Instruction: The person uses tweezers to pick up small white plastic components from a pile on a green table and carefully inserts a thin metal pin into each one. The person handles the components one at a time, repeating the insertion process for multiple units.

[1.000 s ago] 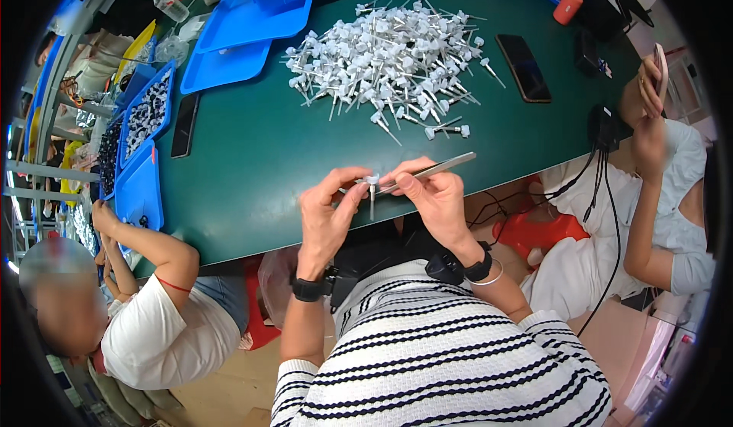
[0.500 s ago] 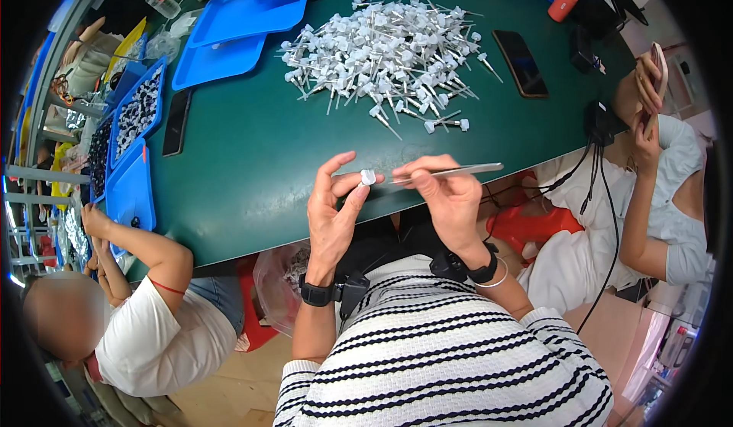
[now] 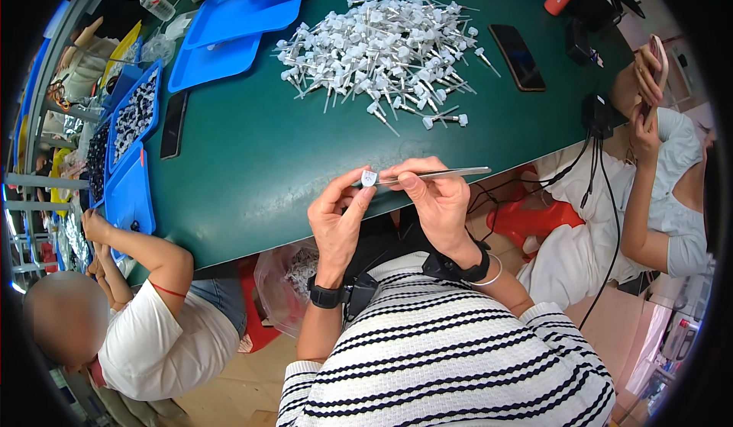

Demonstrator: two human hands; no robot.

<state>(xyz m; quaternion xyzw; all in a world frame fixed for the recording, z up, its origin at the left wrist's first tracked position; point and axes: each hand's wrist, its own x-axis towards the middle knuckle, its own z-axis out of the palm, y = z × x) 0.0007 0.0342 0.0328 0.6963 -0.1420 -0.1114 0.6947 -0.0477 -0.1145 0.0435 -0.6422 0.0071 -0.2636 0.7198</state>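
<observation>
thumb and forefinger of my left hand (image 3: 337,225) are drawn together on a small white plastic piece (image 3: 369,178), pinching it just past the near edge of the dark green tabletop (image 3: 252,160), its pale face turned up toward me. my right hand (image 3: 441,209) is closed around slim silver metal tweezers (image 3: 462,173), thumb against fingers, the blunt end jutting out to the right and the tips pointing left at the piece; whether they touch it, i cannot tell.

beyond my hands, on the tabletop, spreads a heap of white plastic parts with thin metal stems (image 3: 382,57), a few of them lying loose at its near side. to the right of the heap lies a black smartphone with a thin pale rim (image 3: 518,58), and well to the left another dark smartphone (image 3: 174,125). two flat blue plastic trays (image 3: 248,11) overlap to the left of the heap, toward the far side. by the right end, a seated person in a pale top (image 3: 676,190) holds up a phone in a pinkish case (image 3: 661,64).
</observation>
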